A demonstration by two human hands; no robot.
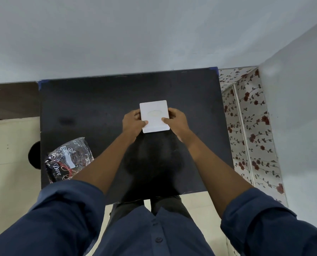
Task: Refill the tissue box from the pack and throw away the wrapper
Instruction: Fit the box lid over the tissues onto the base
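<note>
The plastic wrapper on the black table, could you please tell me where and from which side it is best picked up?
Take the wrapper at its crumpled clear upper end, coming from above with the left hand, which is nearer. That end is puckered into raised folds that pinch easily; the printed lower part seems flatter and is partly hidden by the forearm.

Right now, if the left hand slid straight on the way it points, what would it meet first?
The left hand already touches the white tissue box. Beyond it lies bare black table, then probably the wall.
</note>
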